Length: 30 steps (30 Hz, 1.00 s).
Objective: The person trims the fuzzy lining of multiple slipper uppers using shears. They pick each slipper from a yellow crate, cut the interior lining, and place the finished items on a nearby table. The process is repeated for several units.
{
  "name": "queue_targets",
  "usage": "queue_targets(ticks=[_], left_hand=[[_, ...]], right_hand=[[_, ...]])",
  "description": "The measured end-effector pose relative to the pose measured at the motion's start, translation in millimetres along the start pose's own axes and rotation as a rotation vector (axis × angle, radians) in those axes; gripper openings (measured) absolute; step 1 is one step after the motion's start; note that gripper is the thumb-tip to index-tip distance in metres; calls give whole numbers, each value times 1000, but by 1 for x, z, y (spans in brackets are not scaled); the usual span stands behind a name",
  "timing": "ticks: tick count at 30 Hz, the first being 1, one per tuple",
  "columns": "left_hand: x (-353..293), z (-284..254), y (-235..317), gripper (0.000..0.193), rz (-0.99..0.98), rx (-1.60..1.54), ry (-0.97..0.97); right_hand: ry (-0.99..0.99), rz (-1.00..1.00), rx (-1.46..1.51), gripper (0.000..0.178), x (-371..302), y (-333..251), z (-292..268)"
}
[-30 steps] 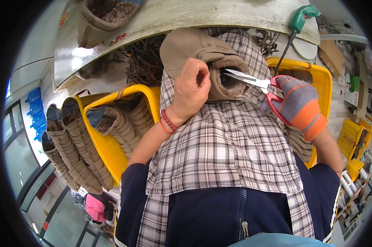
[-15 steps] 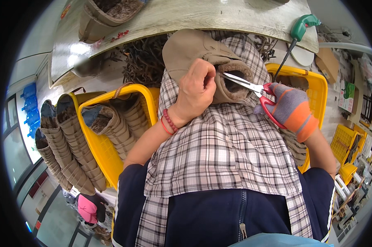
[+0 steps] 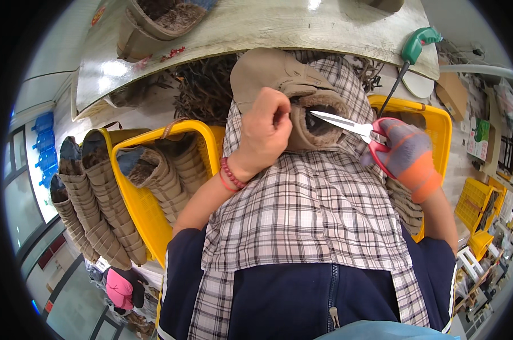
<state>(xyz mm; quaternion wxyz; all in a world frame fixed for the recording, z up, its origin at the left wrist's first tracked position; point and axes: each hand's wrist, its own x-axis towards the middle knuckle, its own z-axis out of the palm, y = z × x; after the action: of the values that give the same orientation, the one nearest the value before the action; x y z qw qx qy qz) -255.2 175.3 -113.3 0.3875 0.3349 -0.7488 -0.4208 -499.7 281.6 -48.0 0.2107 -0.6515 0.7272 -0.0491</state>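
Note:
A tan boot (image 3: pixel 262 71) with brown fur lining lies across my lap, its round opening towards me. My bare left hand (image 3: pixel 266 127), with red bracelets on the wrist, is closed in a pinch at the left edge of that opening. What its fingertips hold, if anything, is too small to make out. In my right hand (image 3: pixel 406 150), covered by a grey and orange glove, is a pair of scissors (image 3: pixel 347 123) with red handles. Their blades look closed and lie over the boot's opening, tips pointing left towards my left hand.
Yellow baskets stand on both sides, the left basket (image 3: pixel 140 218) holding stacked tan boot shafts (image 3: pixel 160 173). More stacks (image 3: pixel 106 187) stand left of it. On the table (image 3: pixel 267 29) ahead are another boot (image 3: pixel 137 31) and a green corded tool (image 3: pixel 419 44). Dark scraps (image 3: pixel 202 90) lie beneath.
The scissor blades, slightly parted before, now look closed. The scissors have shifted a little to the right and down. My left hand keeps its pinch beside the boot's opening.

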Motion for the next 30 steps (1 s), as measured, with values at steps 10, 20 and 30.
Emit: queue_targets(ticks=[10,20,30], left_hand=[[43,-85,9,28,-341,-1022,354],[24,-74,8,42,-615,-1257,392],[-48,-60,-116,38,-675,-1665,-11]], right_hand=[[362,126,1168,27,-8,6,9],[168,-55,1474,34,63,-92,6],[46,-28,1511,37,101,-96,65]])
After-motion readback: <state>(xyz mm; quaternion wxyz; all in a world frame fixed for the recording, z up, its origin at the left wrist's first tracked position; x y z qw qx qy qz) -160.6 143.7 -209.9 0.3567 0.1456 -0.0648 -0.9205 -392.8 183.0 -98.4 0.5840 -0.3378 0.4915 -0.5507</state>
